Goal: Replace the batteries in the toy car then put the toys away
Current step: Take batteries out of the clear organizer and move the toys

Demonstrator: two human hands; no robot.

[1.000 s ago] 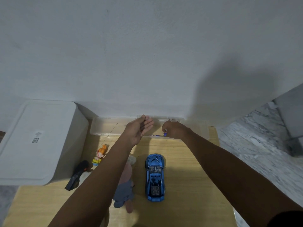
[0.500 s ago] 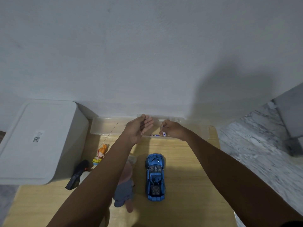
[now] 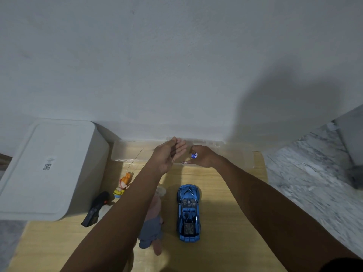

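A blue toy car (image 3: 188,212) lies on the wooden table (image 3: 225,222), nose pointing at the wall. A clear plastic box (image 3: 125,153) stands at the table's far edge against the wall. My right hand (image 3: 204,156) is over the box and pinches a small blue-and-white battery (image 3: 193,155). Another battery (image 3: 184,162) lies in the box below it. My left hand (image 3: 169,154) hovers beside it, palm turned towards the right hand, fingers apart and empty.
A white lidded bin (image 3: 47,169) stands at the left. An orange figurine (image 3: 123,183), a black remote with a thin antenna (image 3: 96,209) and a plush doll (image 3: 153,226) lie left of the car. Marble floor lies to the right.
My right hand has lifted a battery out of the clear box and turned it towards my left hand. The left hand has stayed in place.
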